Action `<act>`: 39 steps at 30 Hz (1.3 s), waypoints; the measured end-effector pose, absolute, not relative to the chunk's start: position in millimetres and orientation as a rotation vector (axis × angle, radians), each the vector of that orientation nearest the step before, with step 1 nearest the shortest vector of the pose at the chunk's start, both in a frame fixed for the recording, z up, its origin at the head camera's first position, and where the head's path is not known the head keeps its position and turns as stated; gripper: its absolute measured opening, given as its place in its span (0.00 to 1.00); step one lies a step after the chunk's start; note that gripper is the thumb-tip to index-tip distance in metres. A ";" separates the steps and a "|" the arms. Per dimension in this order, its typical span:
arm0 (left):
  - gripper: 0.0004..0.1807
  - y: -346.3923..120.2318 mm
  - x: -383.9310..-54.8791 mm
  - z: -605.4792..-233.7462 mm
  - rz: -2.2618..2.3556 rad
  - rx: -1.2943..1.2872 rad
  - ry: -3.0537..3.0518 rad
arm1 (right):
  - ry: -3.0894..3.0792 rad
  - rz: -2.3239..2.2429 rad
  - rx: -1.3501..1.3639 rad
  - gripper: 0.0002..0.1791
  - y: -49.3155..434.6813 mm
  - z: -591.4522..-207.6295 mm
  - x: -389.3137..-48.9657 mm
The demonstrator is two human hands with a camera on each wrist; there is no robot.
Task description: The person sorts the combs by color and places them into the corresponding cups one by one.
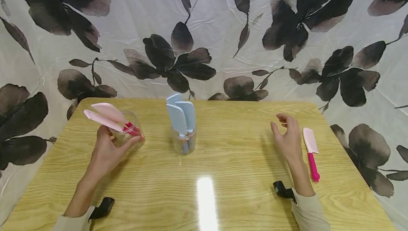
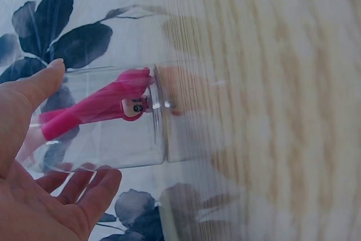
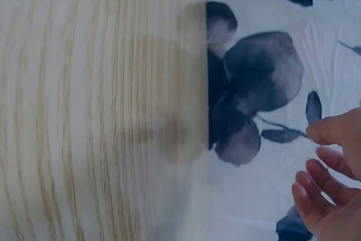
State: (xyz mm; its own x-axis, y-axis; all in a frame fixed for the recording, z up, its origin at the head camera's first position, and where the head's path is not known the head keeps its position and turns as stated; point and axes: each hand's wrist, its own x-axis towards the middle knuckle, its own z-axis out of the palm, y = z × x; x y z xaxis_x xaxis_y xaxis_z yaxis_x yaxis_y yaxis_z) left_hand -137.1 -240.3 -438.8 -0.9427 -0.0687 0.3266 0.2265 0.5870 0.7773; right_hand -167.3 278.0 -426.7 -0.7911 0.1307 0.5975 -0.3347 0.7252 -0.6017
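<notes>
My left hand (image 1: 111, 149) holds a clear jar (image 1: 127, 141) at the left, thumb on one side and fingers on the other. Two pink combs (image 1: 109, 112) lean out of that jar over the hand. In the left wrist view, their dark pink handles (image 2: 84, 108) show through the jar wall, one ending in a small cartoon face. Over the right side of the table my right hand (image 1: 288, 137) hovers with loosely bent fingers and nothing in them. Just right of it lies another pink comb (image 1: 311, 153), its dark pink handle pointing toward me.
A second clear jar (image 1: 185, 142) near the middle holds several light blue combs (image 1: 181, 114), heads up. The wooden table (image 1: 242, 167) ends at the back against a white cloth (image 1: 223, 47) printed with dark flowers.
</notes>
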 end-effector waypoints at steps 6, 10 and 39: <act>0.49 -239.7 -136.8 -437.1 -1.301 -0.139 -2.490 | -2.326 0.967 0.036 0.18 296.9 -424.6 -166.0; 0.49 -239.8 -135.8 -436.4 -1.309 -0.130 -2.498 | -2.363 0.979 -0.060 0.18 309.4 -422.8 -162.9; 0.51 -238.8 -134.7 -438.2 -1.284 -0.137 -2.495 | -2.745 0.963 -0.590 0.32 374.2 -439.2 -152.6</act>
